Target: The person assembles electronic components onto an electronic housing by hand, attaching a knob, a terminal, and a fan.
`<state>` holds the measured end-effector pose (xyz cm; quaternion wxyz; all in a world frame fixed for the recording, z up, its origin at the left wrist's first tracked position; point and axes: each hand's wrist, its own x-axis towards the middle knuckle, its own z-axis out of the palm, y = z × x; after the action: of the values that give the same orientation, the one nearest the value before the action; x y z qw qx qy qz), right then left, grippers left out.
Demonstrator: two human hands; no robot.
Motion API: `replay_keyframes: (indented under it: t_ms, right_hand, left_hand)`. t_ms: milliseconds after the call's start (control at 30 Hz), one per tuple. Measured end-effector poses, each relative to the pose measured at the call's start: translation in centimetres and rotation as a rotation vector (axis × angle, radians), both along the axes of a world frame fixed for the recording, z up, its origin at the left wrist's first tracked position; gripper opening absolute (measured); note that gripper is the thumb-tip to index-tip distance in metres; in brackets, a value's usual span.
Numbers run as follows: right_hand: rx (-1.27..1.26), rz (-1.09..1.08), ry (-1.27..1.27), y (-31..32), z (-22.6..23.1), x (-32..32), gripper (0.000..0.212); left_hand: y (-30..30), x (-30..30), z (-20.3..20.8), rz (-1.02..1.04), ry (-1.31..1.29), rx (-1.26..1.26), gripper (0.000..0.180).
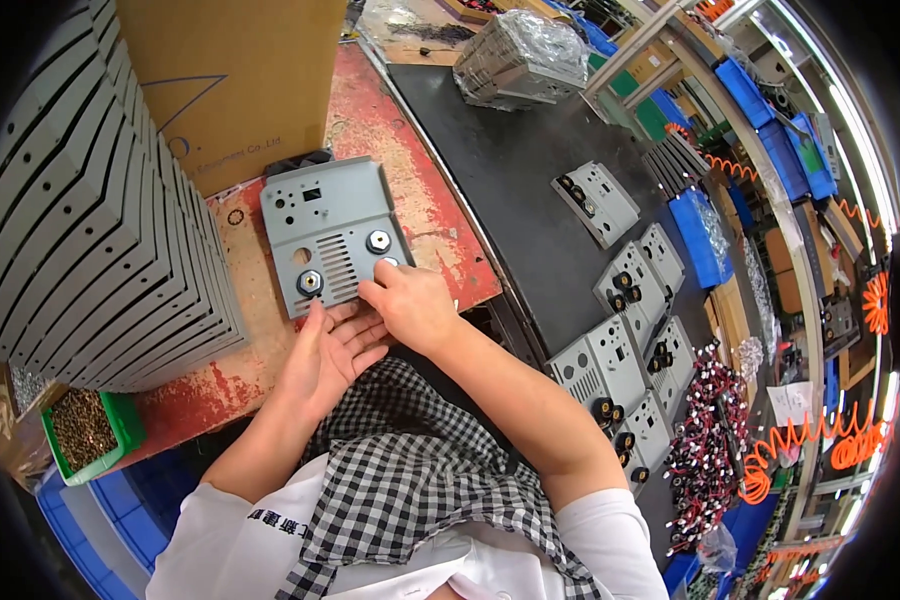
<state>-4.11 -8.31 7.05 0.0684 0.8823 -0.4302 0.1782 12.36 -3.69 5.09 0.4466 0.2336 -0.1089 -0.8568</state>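
A bent grey metal panel (325, 222) with slots and holes lies on the red worktable in front of me. Two round black fittings with pale centres, one on the left (310, 283) and one higher on the right (378, 241), are seated in it. My right hand (412, 305) pinches at a third round fitting (388, 262) by the panel's right edge; the fingers partly cover it. My left hand (342, 348) is turned palm up at the near edge of the panel, its fingers stretched out and apart, thumb beside the left fitting. Nothing shows in its palm.
Grey panels stand in a tall stack (90, 220) at left, beside a green bin (95, 430) of small brass-coloured parts. A cardboard box (235, 90) stands behind. On the black conveyor (490, 170) are more fitted panels (600, 200), a wrapped bundle (520, 60) and a wire heap (705, 440).
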Motion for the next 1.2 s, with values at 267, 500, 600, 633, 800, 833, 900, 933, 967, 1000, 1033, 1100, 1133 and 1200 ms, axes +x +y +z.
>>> replay_keyframes:
  t_ms: [267,500,600,633,800,833,900,933,967,1000,1033,1100,1133,1200]
  right_hand:
    - [0.103,-0.223,-0.152,6.4,1.5,-4.5,0.031]
    - [0.075,-0.822,-0.083,18.8,3.1,-14.2,0.027]
    - [0.064,-0.97,-0.036,22.1,3.2,-15.1,0.024]
    - [0.084,-0.982,-0.032,22.8,2.8,-15.4,0.024]
    - [0.007,-0.849,-0.078,22.8,1.2,-15.7,0.014]
    - [0.006,-0.841,-0.08,22.4,1.2,-15.7,0.014]
    - [0.015,-0.723,-0.056,21.5,1.5,-15.5,0.014]
    - [0.014,-0.714,-0.058,20.8,1.5,-15.3,0.014]
    - [0.011,-0.641,-0.023,19.9,1.5,-15.0,0.015]
    - [0.009,-0.568,0.013,19.0,1.3,-14.8,0.015]
    - [-0.015,-0.51,0.009,17.9,1.2,-14.3,0.015]
    - [-0.012,-0.445,0.016,16.0,1.2,-13.3,0.014]
    - [-0.023,-0.42,0.014,15.2,1.0,-13.0,0.013]
    - [-0.042,-0.388,-0.039,14.0,0.5,-12.3,0.013]
  left_hand:
    - [0.8,-0.4,-2.1,0.065,-0.042,-0.054,0.041]
    - [1.9,-4.6,-0.8,-0.259,-0.194,-0.186,0.024]
    - [2.3,-7.7,-2.0,-0.471,-0.15,-0.245,0.018]
    - [2.4,-9.0,-2.5,-0.54,-0.164,-0.259,0.018]
    - [3.3,-14.8,-3.6,-0.791,-0.26,-0.304,0.026]
    - [3.7,-15.5,-3.5,-0.783,-0.263,-0.304,0.026]
    - [4.2,-16.5,-3.6,-0.815,-0.201,-0.327,0.034]
    - [4.1,-16.5,-3.8,-0.807,-0.205,-0.328,0.034]
    - [4.0,-16.4,-4.0,-0.781,-0.136,-0.277,0.037]
    - [3.9,-16.5,-4.4,-0.753,-0.065,-0.226,0.04]
    - [3.6,-16.2,-4.8,-0.725,0.009,-0.18,0.044]
    - [3.3,-15.5,-4.8,-0.622,0.054,-0.157,0.045]
    - [3.0,-15.2,-4.7,-0.572,0.077,-0.157,0.045]
    - [2.2,-14.2,-5.2,-0.515,0.128,-0.105,0.045]
